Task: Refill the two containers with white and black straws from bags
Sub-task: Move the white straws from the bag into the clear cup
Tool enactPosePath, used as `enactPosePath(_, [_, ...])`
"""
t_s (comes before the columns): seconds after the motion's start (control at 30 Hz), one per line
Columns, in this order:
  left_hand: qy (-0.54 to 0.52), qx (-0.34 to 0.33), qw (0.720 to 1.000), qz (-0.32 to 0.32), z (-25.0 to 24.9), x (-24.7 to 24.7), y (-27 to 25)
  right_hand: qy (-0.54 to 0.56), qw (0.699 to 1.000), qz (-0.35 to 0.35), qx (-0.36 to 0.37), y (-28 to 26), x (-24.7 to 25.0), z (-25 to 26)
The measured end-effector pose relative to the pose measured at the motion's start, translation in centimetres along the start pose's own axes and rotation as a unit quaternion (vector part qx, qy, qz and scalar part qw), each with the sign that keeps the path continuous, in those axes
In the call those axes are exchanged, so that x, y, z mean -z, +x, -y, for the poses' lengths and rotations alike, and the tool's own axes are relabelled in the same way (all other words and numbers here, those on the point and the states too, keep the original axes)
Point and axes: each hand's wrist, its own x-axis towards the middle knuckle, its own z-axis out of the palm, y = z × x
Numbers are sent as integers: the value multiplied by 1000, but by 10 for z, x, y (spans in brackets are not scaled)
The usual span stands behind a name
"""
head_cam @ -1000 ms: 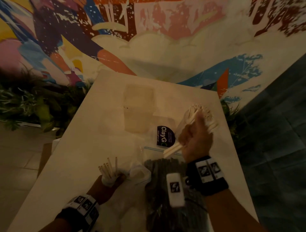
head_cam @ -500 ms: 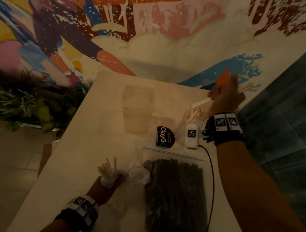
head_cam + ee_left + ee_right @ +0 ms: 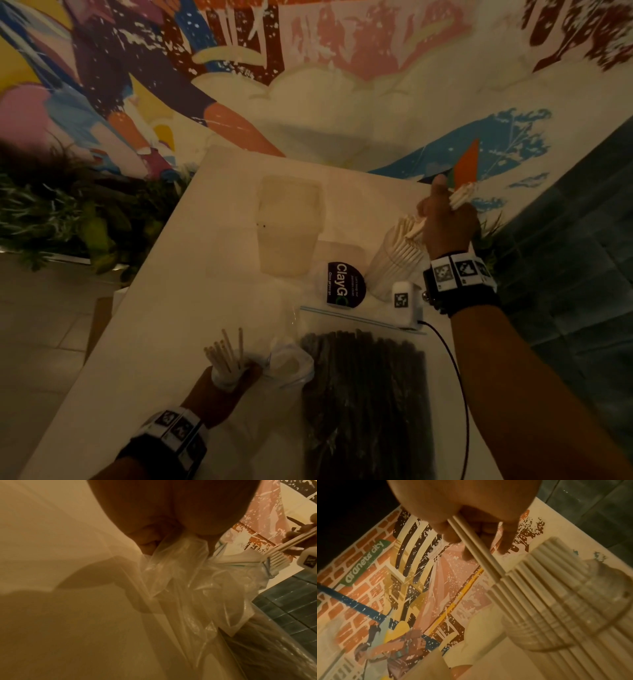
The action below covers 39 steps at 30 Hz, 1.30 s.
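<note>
My right hand (image 3: 448,219) grips a small bundle of white straws (image 3: 460,197) at the far right of the table. Their lower ends touch the tops of the white straws packed in a clear round container (image 3: 394,260). In the right wrist view my fingers (image 3: 481,530) curl round the bundle (image 3: 481,555) above that container (image 3: 573,601). My left hand (image 3: 222,387) grips the bunched neck of a clear bag (image 3: 180,568), and a few white straws (image 3: 226,353) stick up out of it. An empty clear square container (image 3: 289,226) stands mid-table. A zip bag of black straws (image 3: 363,394) lies near me.
A round black lid printed ClayGo (image 3: 344,284) lies between the two containers. The white table (image 3: 171,291) ends close behind my right hand, with green plants (image 3: 68,219) at its left and a painted wall behind. Dark floor tiles (image 3: 582,240) lie to the right.
My right hand carried the white straws from above the black straw bag away to the right-hand container, then tilted them more upright onto it. The left hand stayed put.
</note>
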Motion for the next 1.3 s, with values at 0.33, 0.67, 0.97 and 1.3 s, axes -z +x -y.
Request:
enactPosePath(0.33, [-1,-23,1000,-2,-10,-1,-6,-109,976,-68,178,4,6,-19])
enactPosePath(0.67, [13,-19,1000,9,-28,-1,-10,-514,812,265,81,16,-21,-20])
enactPosePath(0.97, [16,-9,1000,3,-34,2,-13,-503,826,231,106,11,-17,-18])
enactPosePath(1.3, [31,9,999,11,-30,3,-14,-492,836,156,187,-11,-16,-9])
